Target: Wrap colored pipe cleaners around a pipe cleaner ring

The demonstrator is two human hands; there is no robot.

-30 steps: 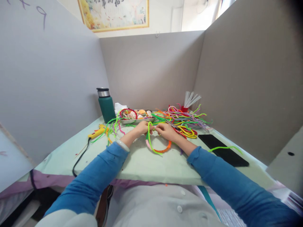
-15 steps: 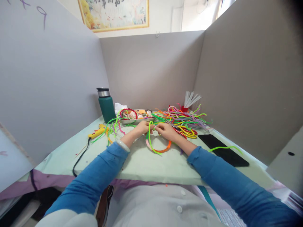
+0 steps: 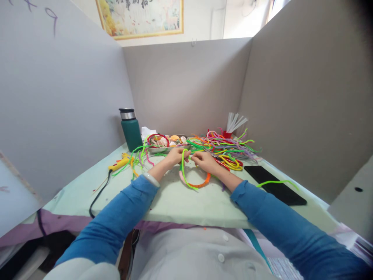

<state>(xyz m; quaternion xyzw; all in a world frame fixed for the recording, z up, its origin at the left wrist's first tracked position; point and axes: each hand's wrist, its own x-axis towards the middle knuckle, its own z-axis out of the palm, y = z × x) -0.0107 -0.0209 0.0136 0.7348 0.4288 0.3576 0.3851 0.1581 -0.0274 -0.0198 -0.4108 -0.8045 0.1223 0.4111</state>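
Observation:
A ring (image 3: 199, 186) wrapped in orange, pink and green hangs upright or tilted between my hands, just over the table. My left hand (image 3: 176, 156) pinches its upper left part, where a bright green pipe cleaner (image 3: 184, 174) loops over and trails down across the ring. Close beside it, my right hand (image 3: 203, 160) has its fingers pressed together at the ring's upper right side. The small piece between the fingertips is too tiny to make out.
Behind my hands lie a metal tray (image 3: 175, 148) of shells and a pile of coloured pipe cleaners (image 3: 221, 142). At left are a green bottle (image 3: 131, 132) and a yellow glue gun (image 3: 119, 163) with its cord. A black phone-like slab (image 3: 276, 186) lies at right.
The bright green pipe cleaner's loop has shifted slightly left. The fingertips of my two hands are slightly farther apart.

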